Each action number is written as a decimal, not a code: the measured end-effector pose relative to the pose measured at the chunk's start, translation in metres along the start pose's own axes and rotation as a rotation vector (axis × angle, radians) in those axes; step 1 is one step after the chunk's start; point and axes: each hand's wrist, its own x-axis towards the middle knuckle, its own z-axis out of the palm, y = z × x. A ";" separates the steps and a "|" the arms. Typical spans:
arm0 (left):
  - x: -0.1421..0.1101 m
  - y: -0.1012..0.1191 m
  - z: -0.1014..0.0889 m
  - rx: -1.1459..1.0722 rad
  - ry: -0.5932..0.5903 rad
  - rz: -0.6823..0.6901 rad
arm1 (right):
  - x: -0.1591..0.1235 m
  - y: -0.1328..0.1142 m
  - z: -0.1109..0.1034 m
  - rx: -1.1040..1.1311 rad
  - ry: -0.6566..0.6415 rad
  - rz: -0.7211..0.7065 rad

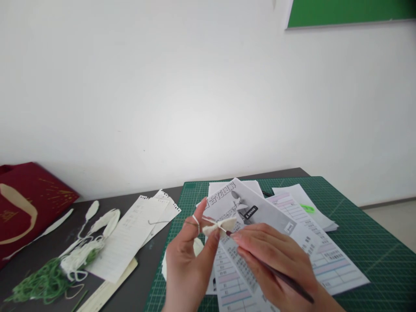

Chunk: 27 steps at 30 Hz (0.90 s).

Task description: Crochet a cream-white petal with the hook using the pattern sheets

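Between both hands is a small white crocheted piece (226, 224), raised above the printed sheets. My left hand (191, 255) pinches its near side with the thumb, and white yarn (195, 219) wraps around the raised index finger. A dark-handled crochet hook (287, 281) lies in my right hand (271, 255), gripped like a pen. Its tip meets the white piece, though the fine end is too small to make out. Partly hidden behind my left hand sits a white yarn ball (164, 264).
A green cutting mat (373, 260) carries a printed pattern sheet (269, 208), other papers and a bright green clip (307, 209). On the left lie green yarn (42, 279), white yarn strands (78, 260), white crocheted petals (110, 222), torn notebook pages (128, 234) and a dark red bag (32, 203).
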 end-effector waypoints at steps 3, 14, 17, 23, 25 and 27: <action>0.006 0.004 0.000 -0.296 -0.078 -0.228 | 0.001 0.003 0.001 0.048 0.006 -0.045; 0.006 0.005 -0.003 -0.340 -0.093 -0.211 | -0.013 0.001 0.003 -0.465 -0.044 -0.372; 0.005 0.001 -0.003 -0.074 0.000 0.031 | -0.014 -0.003 0.005 -0.530 -0.142 -0.318; 0.015 -0.003 -0.008 0.083 -0.148 0.142 | -0.011 -0.001 0.006 -0.176 0.025 -0.128; 0.016 -0.003 -0.007 0.071 -0.160 0.117 | -0.009 -0.002 0.002 -0.129 0.024 -0.078; 0.016 -0.002 -0.005 0.038 -0.136 0.090 | -0.007 -0.004 -0.004 -0.088 0.016 -0.021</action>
